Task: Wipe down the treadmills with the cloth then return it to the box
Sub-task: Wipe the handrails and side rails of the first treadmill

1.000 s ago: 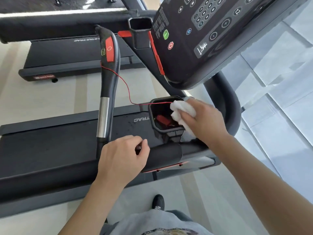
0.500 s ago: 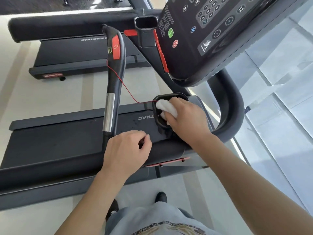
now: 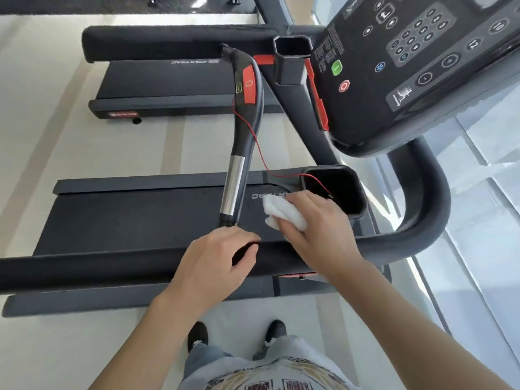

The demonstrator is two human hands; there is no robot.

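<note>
I stand beside a black treadmill [image 3: 135, 218] and look down over its padded side rail [image 3: 84, 266]. My right hand [image 3: 318, 229] grips a bunched white cloth [image 3: 284, 213] just above the rail, to the left of the black cup holder [image 3: 337, 190]. My left hand [image 3: 216, 263] is curled over the side rail, near the base of the grip bar [image 3: 239, 164]. A thin red safety cord [image 3: 261, 159] runs from the grip bar into the cup holder. The box is not in view.
The console [image 3: 408, 66] with its keypad and green and red buttons hangs overhead at the upper right. A second treadmill [image 3: 174, 80] stands further back. A curved handrail [image 3: 427, 192] sweeps round at the right, beside a glass wall. My shoes [image 3: 197, 333] stand on pale floor.
My right hand has drawn the cloth out of the cup holder and moved it left and down towards the side rail. My left hand has stayed on the rail.
</note>
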